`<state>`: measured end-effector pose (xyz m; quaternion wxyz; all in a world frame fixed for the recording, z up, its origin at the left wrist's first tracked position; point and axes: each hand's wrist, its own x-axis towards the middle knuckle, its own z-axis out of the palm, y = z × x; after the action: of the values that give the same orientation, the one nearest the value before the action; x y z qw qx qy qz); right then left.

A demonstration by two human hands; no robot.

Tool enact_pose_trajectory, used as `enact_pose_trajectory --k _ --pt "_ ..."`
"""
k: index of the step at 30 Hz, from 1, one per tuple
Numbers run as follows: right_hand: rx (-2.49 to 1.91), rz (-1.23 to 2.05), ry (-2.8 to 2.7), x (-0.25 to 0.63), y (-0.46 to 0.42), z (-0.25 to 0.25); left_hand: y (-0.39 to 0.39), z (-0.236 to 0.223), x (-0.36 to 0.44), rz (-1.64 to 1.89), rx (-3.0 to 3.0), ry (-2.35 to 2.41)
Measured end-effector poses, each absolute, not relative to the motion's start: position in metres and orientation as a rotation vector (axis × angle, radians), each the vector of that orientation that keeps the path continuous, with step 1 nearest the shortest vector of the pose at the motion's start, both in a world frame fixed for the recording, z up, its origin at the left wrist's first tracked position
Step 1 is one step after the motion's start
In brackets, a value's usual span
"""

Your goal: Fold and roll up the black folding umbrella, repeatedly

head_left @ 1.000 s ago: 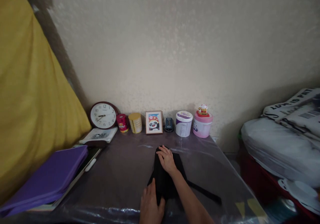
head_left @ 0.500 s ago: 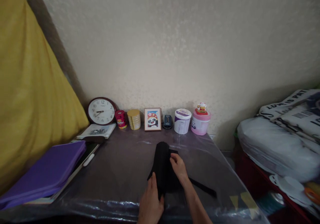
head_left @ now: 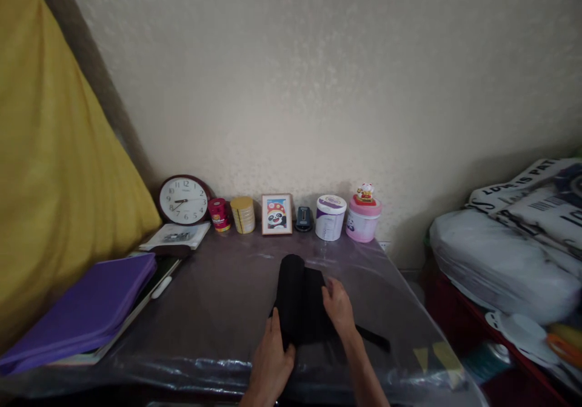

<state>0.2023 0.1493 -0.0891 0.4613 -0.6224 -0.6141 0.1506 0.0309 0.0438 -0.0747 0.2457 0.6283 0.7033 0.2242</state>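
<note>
Black cloth (head_left: 293, 319): 1 piece, lower centre of the frame, on the table (head_left: 227, 298).
Rolled part (head_left: 290, 282): 1, left side of the cloth; formed.
Flat part (head_left: 313, 298): 1, right side of the cloth; not yet rolled.
Strap (head_left: 373, 338): 1, trailing toward lower right; loose, unwound.
Left hand (head_left: 270, 358): lower centre, thumb and fingers apart at the rolled part's lower end; cannot tell if gripping.
Right hand (head_left: 339, 305): right of centre, fingers curled narrow at the flat part's edge; cannot tell if pinching.
Stage: judged partway; flat part and strap outstanding.
</note>
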Motion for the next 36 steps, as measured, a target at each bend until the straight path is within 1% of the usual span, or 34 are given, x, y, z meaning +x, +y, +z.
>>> enact_pose_trajectory --k 4,13,20,26,31,36 --pt "-1.667 0.446 -1.506 0.214 0.141 -0.087 0.042 -0.073 0.033 0.605 1.722 1.917" --pt "-1.685 0.493 -1.579 0.199 0.118 -0.074 0.042 -0.071 0.034 0.570 1.721 1.957" --pt "-1.545 0.609 -1.510 0.181 0.108 -0.077 0.042 -0.070 0.033 0.599 1.699 1.964" --pt "-1.410 0.746 -1.450 0.147 0.117 -0.059 0.042 -0.069 0.036 0.544 1.696 2.000" --pt "-1.508 0.798 -1.537 0.117 0.120 -0.042 0.044 -0.072 0.038 0.449 1.673 2.045" --pt "-1.640 0.787 -1.759 0.100 0.120 -0.032 0.046 -0.075 0.036 0.487 1.692 2.019"
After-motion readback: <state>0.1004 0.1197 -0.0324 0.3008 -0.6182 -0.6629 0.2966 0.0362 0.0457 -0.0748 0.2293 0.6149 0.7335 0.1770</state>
